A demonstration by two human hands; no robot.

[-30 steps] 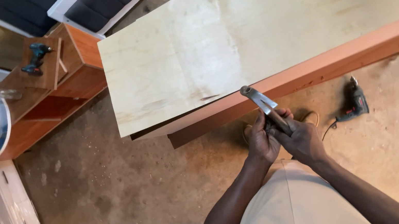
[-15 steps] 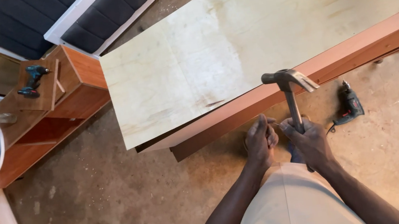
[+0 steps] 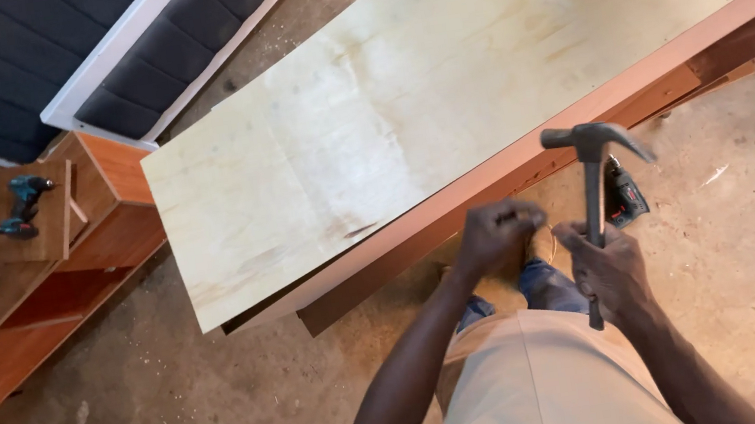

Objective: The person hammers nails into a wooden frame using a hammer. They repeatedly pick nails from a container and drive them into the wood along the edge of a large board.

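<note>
Person standing at the near edge of a long reddish-brown wooden cabinet [image 3: 529, 166] that is lying on its side, with a pale plywood backing sheet [image 3: 438, 85] covering its top as a working surface. Right hand [image 3: 607, 268] is gripping a steel claw hammer with a dark handle [image 3: 596, 201]; fingers are clamped round the lower handle, and the head is standing upright at 12 o'clock from the hand, just off the cabinet's near edge. Left hand [image 3: 495, 240] is hanging at 9 o'clock from the right one, close below the cabinet edge, fingers curled together; it is blurred, so I cannot tell whether anything is pinched in them. A red-and-black power drill [image 3: 626, 197] is lying on the dusty concrete floor [image 3: 179, 407], partly hidden behind the hammer. At 9 o'clock in the room, a smaller brown wooden unit [image 3: 95, 232] is carrying a teal cordless drill [image 3: 20, 205]. A dark padded panel with white frame [image 3: 141, 68] is lying at 11 o'clock.
</note>
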